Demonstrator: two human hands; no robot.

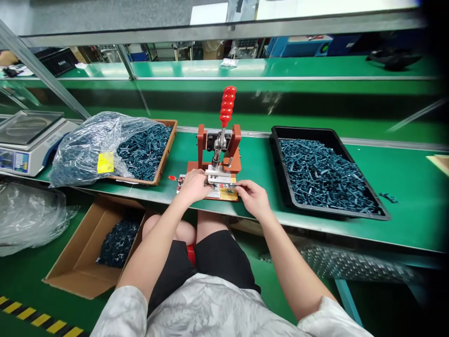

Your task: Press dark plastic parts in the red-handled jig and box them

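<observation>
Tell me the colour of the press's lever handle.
The lever handle is bright red, seen best in the head view.

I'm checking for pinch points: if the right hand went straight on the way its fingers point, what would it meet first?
The right hand would probably first meet the silver metal block low on the red-handled press; it lies close ahead, and whether they already touch is unclear.

Glossy red plastic press handle [228,106], bright! Smooth metal jig block [220,179]; sheeny green surface [257,157]; crinkly clear plastic bag [82,147]; matt cardboard box [79,238].
</observation>
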